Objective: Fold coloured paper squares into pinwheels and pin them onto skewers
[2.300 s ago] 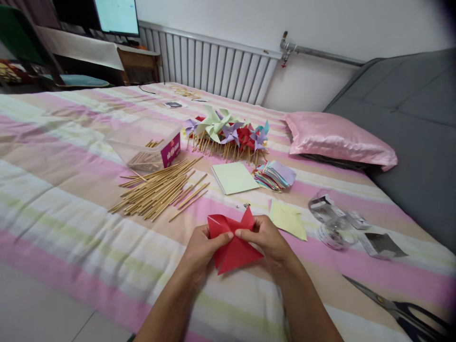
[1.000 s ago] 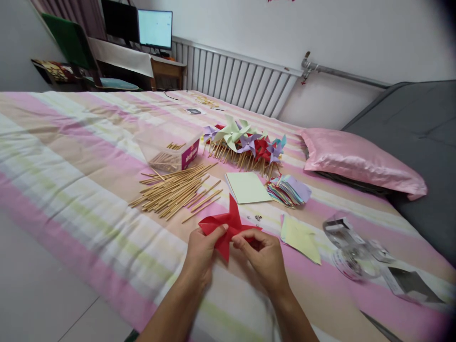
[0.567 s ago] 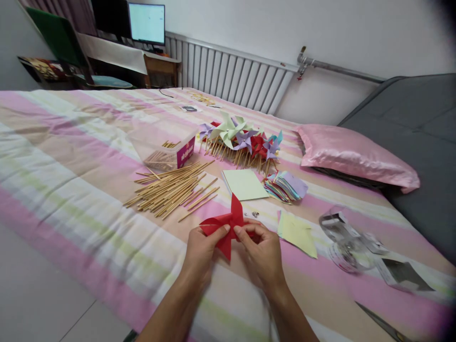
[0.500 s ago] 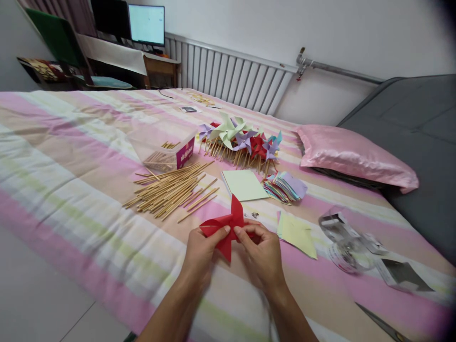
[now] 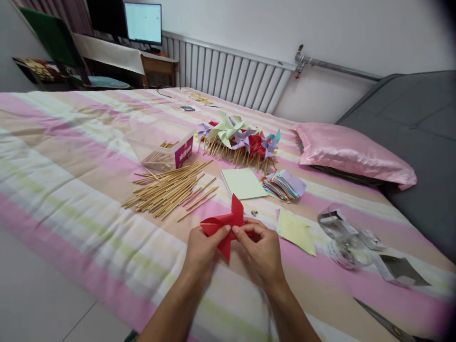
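So that its folds presumably hold, red paper [image 5: 235,217] is pinched by left hand [image 5: 201,246] and right hand [image 5: 264,247], sticks [image 5: 167,190] at ten o'clock.

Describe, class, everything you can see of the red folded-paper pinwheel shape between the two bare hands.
The red folded-paper pinwheel shape looks thin, plain and smooth. Pointed blades spread from its middle: in the picture, one points up, one left and one down, while the right side is mostly hidden by fingers. The bare left hand and bare right hand hold it, thumbs near its centre. It is over the striped fabric bedspread; whether it touches that is unclear. No stick shows attached.
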A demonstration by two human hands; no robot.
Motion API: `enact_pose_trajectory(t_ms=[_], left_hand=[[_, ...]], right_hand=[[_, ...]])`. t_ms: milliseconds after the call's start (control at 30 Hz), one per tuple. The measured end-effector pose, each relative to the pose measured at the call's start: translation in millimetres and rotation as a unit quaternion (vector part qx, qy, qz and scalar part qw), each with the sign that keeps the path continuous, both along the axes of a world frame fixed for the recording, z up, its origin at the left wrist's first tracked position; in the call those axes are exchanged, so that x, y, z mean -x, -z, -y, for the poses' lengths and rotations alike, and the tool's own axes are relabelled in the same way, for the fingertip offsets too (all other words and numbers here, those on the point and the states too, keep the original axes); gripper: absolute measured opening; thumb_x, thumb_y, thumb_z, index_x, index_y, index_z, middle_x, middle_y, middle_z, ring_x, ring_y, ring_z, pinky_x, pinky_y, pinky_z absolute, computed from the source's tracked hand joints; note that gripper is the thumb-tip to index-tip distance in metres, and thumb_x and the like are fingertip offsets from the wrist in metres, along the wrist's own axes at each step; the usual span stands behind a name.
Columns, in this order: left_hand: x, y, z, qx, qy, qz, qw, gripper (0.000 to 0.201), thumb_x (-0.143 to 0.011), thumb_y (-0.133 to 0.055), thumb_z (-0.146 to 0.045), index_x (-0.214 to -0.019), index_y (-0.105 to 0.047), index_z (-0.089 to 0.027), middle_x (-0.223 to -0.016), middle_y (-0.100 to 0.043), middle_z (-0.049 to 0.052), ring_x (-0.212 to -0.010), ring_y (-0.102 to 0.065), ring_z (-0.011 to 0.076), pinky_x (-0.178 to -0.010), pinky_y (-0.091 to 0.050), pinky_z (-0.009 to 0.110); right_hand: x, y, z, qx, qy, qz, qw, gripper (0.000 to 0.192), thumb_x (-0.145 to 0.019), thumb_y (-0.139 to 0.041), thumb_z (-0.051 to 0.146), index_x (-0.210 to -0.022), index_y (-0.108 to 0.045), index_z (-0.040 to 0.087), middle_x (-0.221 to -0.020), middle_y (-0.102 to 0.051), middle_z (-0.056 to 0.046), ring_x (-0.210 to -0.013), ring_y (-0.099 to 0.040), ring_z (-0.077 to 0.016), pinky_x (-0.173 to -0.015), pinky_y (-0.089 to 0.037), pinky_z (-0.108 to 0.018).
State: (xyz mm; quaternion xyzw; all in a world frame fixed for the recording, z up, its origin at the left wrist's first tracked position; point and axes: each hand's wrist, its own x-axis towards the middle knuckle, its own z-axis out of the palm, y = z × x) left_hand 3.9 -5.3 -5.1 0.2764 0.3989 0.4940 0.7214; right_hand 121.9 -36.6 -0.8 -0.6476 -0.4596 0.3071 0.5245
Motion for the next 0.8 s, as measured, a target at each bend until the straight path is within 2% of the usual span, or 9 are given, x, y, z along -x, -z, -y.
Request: enact_pose_trajectory(t_ms=[100,200,267,333,433,533,733,800], left_hand=[[-1.0,-0.7,-1.1,0.013,-0.020,0.008,1.000,0.020,-0.057,-0.080,-0.020,-0.073,-0.072,-0.010,-0.068,-0.072,0.006,-0.061,-0.063,0.0152,-0.062,-0.048,0.025],[-0.3,1.0,-2.5,0.020,-0.037,0.011,0.999,0.020,-0.059,-0.079,-0.023,-0.073,-0.071,-0.011,-0.067,-0.072,0.005,-0.061,-0.064,0.0151,-0.062,-0.048,0.025],[0.5,2.7,-2.5,0.019,-0.045,0.016,0.999,0.021,-0.061,-0.079,-0.024,-0.075,-0.071,-0.011,-0.069,-0.072,0.005,-0.063,-0.064,0.0154,-0.064,-0.049,0.025],[0.5,3.2,-1.1,0.016,-0.045,0.029,0.998,0.023,-0.061,-0.079,-0.024,-0.078,-0.071,-0.010,-0.072,-0.072,0.006,-0.065,-0.064,0.0158,-0.066,-0.049,0.026],[-1.7,0.8,2.7,0.023,-0.034,0.042,0.998,0.025,-0.060,-0.080,-0.024,-0.078,-0.071,-0.010,-0.071,-0.072,0.006,-0.063,-0.064,0.0154,-0.064,-0.050,0.026],[-6.3,-3.7,6.6,0.035,-0.028,0.036,0.998,0.023,-0.059,-0.080,-0.023,-0.076,-0.071,-0.010,-0.067,-0.071,0.005,-0.061,-0.064,0.0151,-0.061,-0.050,0.025],[-11.7,-7.2,9.9,0.033,-0.002,0.041,0.999,0.024,-0.062,-0.079,-0.024,-0.080,-0.072,-0.011,-0.072,-0.073,0.006,-0.067,-0.066,0.0181,-0.067,-0.051,0.027],[-9.1,-7.6,9.2,0.032,0.030,0.045,0.998,0.024,-0.063,-0.078,-0.024,-0.082,-0.072,-0.011,-0.073,-0.073,0.007,-0.068,-0.067,0.0191,-0.068,-0.050,0.028]], right_hand=[[2.1,0.6,1.6,-0.013,0.004,-0.035,0.999,0.024,-0.071,-0.070,0.039,-0.070,-0.060,0.017,-0.109,-0.063,-0.012,-0.081,-0.065,-0.0202,-0.066,-0.050,-0.030],[5.4,0.2,3.2,-0.051,0.025,-0.090,0.994,0.039,-0.067,-0.075,0.036,-0.091,-0.049,0.020,-0.120,-0.057,-0.012,-0.073,-0.065,-0.0152,-0.061,-0.049,-0.026],[8.1,0.1,3.3,-0.060,0.034,-0.124,0.990,0.055,-0.066,-0.076,0.036,-0.108,-0.043,0.022,-0.118,-0.058,-0.012,-0.072,-0.064,-0.0145,-0.063,-0.050,-0.027],[10.9,0.6,2.7,-0.047,0.019,-0.168,0.984,0.060,-0.067,-0.075,0.036,-0.115,-0.043,0.020,-0.105,-0.064,-0.010,-0.075,-0.065,-0.0163,-0.069,-0.051,-0.030],[14.3,1.6,1.4,-0.013,-0.006,-0.227,0.974,0.039,-0.068,-0.074,0.038,-0.095,-0.058,0.014,-0.086,-0.069,-0.008,-0.080,-0.064,-0.0194,-0.074,-0.050,-0.031],[15.8,1.4,1.1,0.003,0.016,-0.272,0.962,0.028,-0.066,-0.075,0.038,-0.075,-0.064,0.013,-0.075,-0.069,-0.005,-0.070,-0.062,-0.0175,-0.069,-0.050,-0.030],[15.0,1.0,1.2,-0.001,0.032,-0.322,0.946,0.023,-0.065,-0.077,0.033,-0.063,-0.065,0.014,-0.063,-0.067,-0.001,-0.060,-0.058,-0.0135,-0.061,-0.047,-0.026],[10.1,1.3,0.5,0.003,0.023,-0.334,0.942,0.022,-0.065,-0.076,0.033,-0.063,-0.065,0.014,-0.063,-0.067,-0.001,-0.059,-0.058,-0.0136,-0.061,-0.047,-0.026]])
